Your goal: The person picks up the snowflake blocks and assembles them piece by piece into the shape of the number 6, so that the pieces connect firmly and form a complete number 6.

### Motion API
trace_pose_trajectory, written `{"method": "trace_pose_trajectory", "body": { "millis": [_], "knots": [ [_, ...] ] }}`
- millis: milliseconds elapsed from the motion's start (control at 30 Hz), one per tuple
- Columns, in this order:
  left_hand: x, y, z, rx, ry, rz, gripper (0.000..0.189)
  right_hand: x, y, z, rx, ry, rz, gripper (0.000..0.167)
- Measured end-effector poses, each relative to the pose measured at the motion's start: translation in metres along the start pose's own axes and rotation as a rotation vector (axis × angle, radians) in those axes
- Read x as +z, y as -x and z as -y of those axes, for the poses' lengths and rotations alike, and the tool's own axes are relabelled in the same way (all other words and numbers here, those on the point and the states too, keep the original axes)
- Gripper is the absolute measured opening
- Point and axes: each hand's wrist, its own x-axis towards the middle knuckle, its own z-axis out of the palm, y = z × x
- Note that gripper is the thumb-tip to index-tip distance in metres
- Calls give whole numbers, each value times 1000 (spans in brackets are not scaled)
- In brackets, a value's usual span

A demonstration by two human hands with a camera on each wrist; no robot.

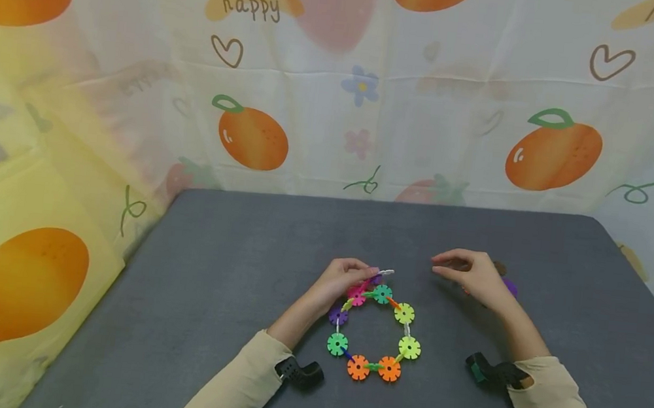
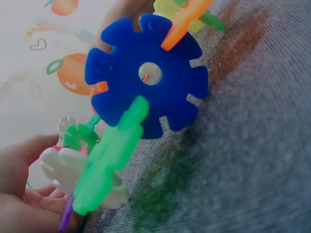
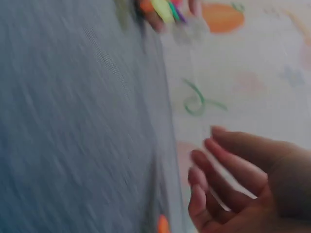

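Slotted snowflake discs, several colours, are joined edge to edge in a ring (image 1: 409, 348) on the table. At the ring's far end the left hand (image 1: 343, 278) pinches linked discs, with a pink disc (image 1: 357, 296) below the fingers and a white disc (image 1: 385, 272) seen edge-on at the fingertips. In the left wrist view a large blue-looking disc (image 2: 121, 63) is joined to a green disc (image 2: 109, 158), and the left hand (image 2: 24, 189) is beside a white disc (image 2: 60, 167). The right hand (image 1: 474, 274) is apart from the ring, its bent fingers (image 3: 233, 167) holding nothing visible.
Loose discs, including a purple disc (image 1: 510, 287) and a brown disc (image 1: 499, 268), lie behind the right hand, partly hidden. The grey table (image 1: 241, 235) meets a printed curtain (image 1: 310, 130) at its far edge. Black straps with devices (image 1: 305, 374) sit at both wrists.
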Motion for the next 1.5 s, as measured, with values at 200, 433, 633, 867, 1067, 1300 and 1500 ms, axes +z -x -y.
{"method": "trace_pose_trajectory", "body": {
  "millis": [200, 433, 633, 867, 1067, 1300, 1500],
  "knots": [
    [0, 0, 1, -24, 71, 39, 33, -27, 6, -14, 92, 136, 21, 33],
    [0, -2, 1, -52, 98, 37, 36, -44, 11, -26, 101, 222, 98, 36],
    [-1, -1, 1, -45, 107, 44, 37, -50, 12, -31, 92, 236, 174, 39],
    [-2, -1, 0, -50, 138, 76, 37, -49, 13, -30, 71, 228, 166, 30],
    [-2, 0, 0, -32, 167, 106, 35, -35, 8, -16, 103, 68, 104, 24],
    [-2, 1, 1, -17, 131, 103, 36, 13, -2, 12, 57, -175, 252, 26],
    [-1, -2, 0, -50, 90, 75, 38, 45, 0, 25, 89, -359, 305, 29]
  ]
}}
